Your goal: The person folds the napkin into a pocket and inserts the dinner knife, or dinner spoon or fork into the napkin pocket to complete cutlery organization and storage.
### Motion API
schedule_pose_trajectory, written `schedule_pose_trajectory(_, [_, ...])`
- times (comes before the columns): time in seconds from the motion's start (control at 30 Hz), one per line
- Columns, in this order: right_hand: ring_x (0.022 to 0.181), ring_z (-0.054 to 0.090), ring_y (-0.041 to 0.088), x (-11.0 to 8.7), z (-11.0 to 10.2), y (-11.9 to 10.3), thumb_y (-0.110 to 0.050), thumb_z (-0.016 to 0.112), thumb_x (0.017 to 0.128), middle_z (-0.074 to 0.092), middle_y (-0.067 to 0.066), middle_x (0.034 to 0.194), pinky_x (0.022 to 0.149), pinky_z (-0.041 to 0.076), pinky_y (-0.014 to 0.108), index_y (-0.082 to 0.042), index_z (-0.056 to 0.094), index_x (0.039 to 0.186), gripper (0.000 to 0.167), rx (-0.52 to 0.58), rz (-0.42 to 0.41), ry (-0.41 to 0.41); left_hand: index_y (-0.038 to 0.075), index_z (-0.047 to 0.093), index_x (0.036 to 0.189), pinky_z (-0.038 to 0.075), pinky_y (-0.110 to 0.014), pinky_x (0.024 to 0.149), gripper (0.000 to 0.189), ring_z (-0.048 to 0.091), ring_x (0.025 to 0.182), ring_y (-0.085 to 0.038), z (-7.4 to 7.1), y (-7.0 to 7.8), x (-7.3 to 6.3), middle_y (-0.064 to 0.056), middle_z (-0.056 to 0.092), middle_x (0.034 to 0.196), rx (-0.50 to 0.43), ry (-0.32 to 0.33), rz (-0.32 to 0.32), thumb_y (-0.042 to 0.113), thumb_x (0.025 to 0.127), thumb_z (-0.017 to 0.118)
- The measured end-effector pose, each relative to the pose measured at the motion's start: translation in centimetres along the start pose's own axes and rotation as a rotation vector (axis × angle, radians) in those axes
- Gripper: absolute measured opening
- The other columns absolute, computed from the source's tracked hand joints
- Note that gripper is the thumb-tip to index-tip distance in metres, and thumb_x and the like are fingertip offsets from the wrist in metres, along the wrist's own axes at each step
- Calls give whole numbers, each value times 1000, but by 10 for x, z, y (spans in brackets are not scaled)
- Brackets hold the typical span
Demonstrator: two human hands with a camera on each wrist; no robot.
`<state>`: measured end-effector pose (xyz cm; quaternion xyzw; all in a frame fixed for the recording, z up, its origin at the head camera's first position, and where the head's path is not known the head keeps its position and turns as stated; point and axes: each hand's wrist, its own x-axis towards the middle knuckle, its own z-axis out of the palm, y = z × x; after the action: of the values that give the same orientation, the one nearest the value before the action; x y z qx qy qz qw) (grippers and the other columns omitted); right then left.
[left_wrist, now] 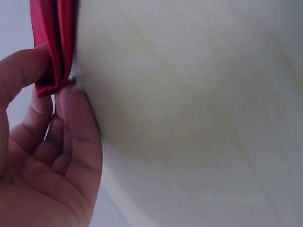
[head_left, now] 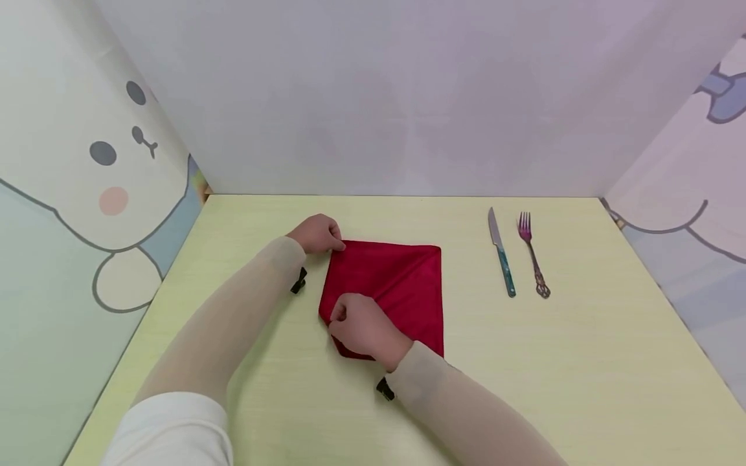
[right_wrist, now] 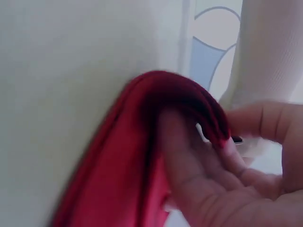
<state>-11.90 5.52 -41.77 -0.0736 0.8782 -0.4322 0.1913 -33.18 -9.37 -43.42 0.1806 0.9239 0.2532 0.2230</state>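
A red cloth napkin (head_left: 402,285), folded to a rough square, lies on the table in front of the person. At its far left corner the left hand (head_left: 317,234) pinches the cloth; in the left wrist view the thumb and fingers hold several layers of the napkin's corner (left_wrist: 53,52). The right hand (head_left: 364,327) pinches the near left corner, which is lifted and bent over. In the right wrist view the napkin (right_wrist: 109,175) curves up into the right hand's (right_wrist: 227,175) thumb and fingertips. A diagonal crease runs toward the far right corner.
To the right of the napkin lie a table knife (head_left: 502,252) with a teal handle and a fork (head_left: 533,254) with an ornate handle, side by side. The pale yellow table (head_left: 606,362) ends at a white back wall (head_left: 408,103), with cartoon-printed sheets on both sides.
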Motion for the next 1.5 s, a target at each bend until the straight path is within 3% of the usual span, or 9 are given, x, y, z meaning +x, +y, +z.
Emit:
schedule_pose_trajectory(0.07, [70, 58, 10, 1, 1, 5, -7, 63, 95, 61, -6, 78, 65, 50, 29, -13, 66, 90, 8, 79, 23, -1, 12, 72, 87, 48, -34, 69, 13, 57, 80, -21, -1, 0, 0, -4, 67, 85, -27, -1, 11, 23, 91, 76])
schedule_pose_trajectory(0.2, [78, 69, 18, 2, 5, 18, -5, 64, 94, 69, 2, 89, 74, 57, 34, -5, 71, 112, 19, 304, 71, -37, 10, 71, 94, 49, -35, 71, 13, 59, 82, -22, -3, -2, 0, -6, 68, 91, -93, -21, 7, 22, 92, 74])
schedule_pose_trajectory(0.4, [80, 75, 27, -1, 5, 31, 0, 69, 93, 70, 12, 105, 78, 62, 38, 5, 70, 118, 26, 590, 135, -99, 8, 76, 115, 56, -32, 80, 22, 67, 90, -20, -4, -3, -6, -6, 73, 106, -209, -73, -25, 19, 97, 71])
schedule_pose_trajectory(0.73, [81, 77, 29, -13, -2, 35, -5, 70, 96, 64, 11, 121, 81, 61, 37, 2, 70, 122, 27, 656, 150, -125, 4, 73, 120, 61, -36, 82, 23, 73, 91, -24, -5, -9, -18, -13, 70, 115, -417, -101, -43, 15, 101, 68])
schedule_pose_trajectory(0.93, [85, 76, 31, -23, -10, 36, -6, 71, 96, 65, 12, 121, 85, 60, 38, 1, 68, 126, 30, 696, 109, -158, 5, 61, 120, 58, -40, 85, 19, 68, 92, -28, -12, -11, -30, -16, 67, 109, -463, -129, 26, 14, 103, 60])
schedule_pose_trajectory(1.13, [88, 76, 31, -32, -22, 28, -6, 69, 98, 64, 14, 120, 90, 59, 37, 1, 68, 125, 28, 748, 94, -192, 3, 66, 110, 57, -38, 86, 17, 63, 96, -27, -28, -12, -40, -14, 64, 110, -424, -159, 77, 9, 105, 52])
schedule_pose_trajectory(1.33, [86, 74, 27, -35, -24, 22, 2, 63, 98, 61, 18, 117, 87, 60, 41, 10, 64, 126, 29, 828, 61, -205, 2, 72, 117, 57, -38, 92, 47, 68, 104, -27, -36, -19, -44, -13, 66, 123, -452, -222, 29, -4, 95, 32])
schedule_pose_trajectory(1.4, [86, 73, 26, -36, -23, 22, 3, 61, 99, 60, 17, 118, 87, 60, 42, 12, 62, 127, 29, 851, 56, -214, 7, 72, 123, 55, -38, 96, 55, 67, 110, -27, -37, -24, -44, -11, 66, 128, -447, -253, 35, -9, 90, 31])
schedule_pose_trajectory(1.5, [87, 72, 24, -37, -22, 24, 4, 60, 99, 59, 17, 116, 87, 60, 43, 13, 62, 126, 29, 874, 54, -219, 15, 73, 126, 51, -38, 102, 48, 64, 117, -25, -37, -32, -45, -5, 65, 132, -407, -283, 60, -6, 95, 43])
